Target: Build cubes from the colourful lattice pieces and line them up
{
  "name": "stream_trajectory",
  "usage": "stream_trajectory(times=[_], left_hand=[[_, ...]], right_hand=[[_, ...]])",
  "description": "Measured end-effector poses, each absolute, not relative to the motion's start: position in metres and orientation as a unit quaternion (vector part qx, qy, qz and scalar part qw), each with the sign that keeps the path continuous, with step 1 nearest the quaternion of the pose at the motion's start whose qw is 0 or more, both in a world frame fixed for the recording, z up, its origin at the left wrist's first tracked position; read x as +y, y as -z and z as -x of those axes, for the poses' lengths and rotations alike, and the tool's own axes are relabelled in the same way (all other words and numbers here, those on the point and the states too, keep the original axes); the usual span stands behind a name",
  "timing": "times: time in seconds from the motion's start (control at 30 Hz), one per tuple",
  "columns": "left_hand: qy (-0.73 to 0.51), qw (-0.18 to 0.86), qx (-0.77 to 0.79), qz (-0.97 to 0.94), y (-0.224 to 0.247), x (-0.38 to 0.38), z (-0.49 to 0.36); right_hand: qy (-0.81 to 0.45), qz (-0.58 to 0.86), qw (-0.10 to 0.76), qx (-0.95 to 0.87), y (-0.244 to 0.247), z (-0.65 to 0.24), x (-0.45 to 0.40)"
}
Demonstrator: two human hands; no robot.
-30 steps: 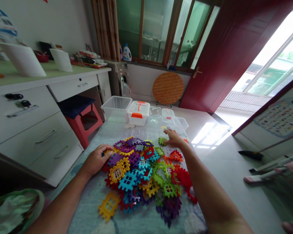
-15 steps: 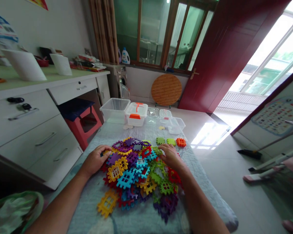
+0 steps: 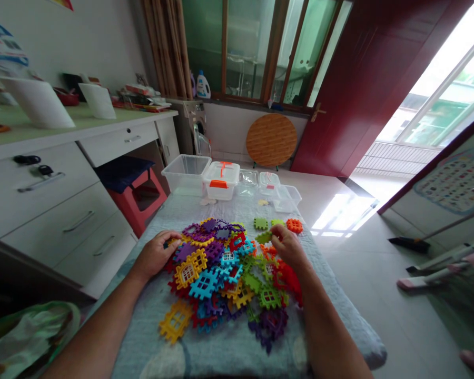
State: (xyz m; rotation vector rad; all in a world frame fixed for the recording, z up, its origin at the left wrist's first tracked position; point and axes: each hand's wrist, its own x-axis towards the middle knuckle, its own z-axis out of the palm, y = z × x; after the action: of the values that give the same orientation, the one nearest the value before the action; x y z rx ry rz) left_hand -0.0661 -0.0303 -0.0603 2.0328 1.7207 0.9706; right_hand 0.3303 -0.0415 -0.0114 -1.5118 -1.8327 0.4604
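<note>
A heap of plastic interlocking building tiles [image 3: 213, 258] in purple, yellow, blue, green and red lies in front of me. My right hand [image 3: 289, 245] is closed on a green building tile [image 3: 264, 238], raised at the heap's far right side. Just beyond it sit a flat green tile [image 3: 260, 223], another green tile [image 3: 277, 222] and an orange tile [image 3: 294, 226] in a row. My left hand [image 3: 158, 253] rests at the heap's left edge, fingers curled over the purple and yellow tiles; whether it grips one is hidden. A yellow window tile [image 3: 176, 321] lies apart near me.
Along the table's far end stand a clear open bin [image 3: 186, 176], a lidded box with orange clips [image 3: 221, 181] and smaller clear containers [image 3: 287, 200]. A pale blue cloth [image 3: 150, 326] covers the table. At left are a white desk [image 3: 114, 134] and a red stool [image 3: 142, 197].
My right hand has lifted a green tile from the heap and moved it slightly right and away from me. Orange and red tiles beneath now show. The left hand stays put.
</note>
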Motion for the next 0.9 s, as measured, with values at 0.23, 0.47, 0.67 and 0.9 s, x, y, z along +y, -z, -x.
stream_trajectory(times=[0.23, 0.47, 0.67, 0.9], left_hand=[[-0.34, 0.155, 0.602, -0.706, 0.062, -0.03, 0.067], [-0.35, 0.158, 0.61, -0.694, 0.058, -0.033, 0.061], [-0.394, 0.095, 0.608, -0.683, 0.048, -0.032, 0.056], [-0.324, 0.104, 0.551, -0.762, 0.001, -0.016, 0.018]], right_hand=[[-0.221, 0.604, 0.32, -0.696, 0.019, -0.344, -0.04], [-0.131, 0.589, 0.268, -0.751, 0.015, -0.341, -0.046], [-0.303, 0.429, 0.214, -0.824, -0.012, -0.326, -0.064], [-0.273, 0.353, 0.1, -0.889, -0.021, -0.294, -0.09]])
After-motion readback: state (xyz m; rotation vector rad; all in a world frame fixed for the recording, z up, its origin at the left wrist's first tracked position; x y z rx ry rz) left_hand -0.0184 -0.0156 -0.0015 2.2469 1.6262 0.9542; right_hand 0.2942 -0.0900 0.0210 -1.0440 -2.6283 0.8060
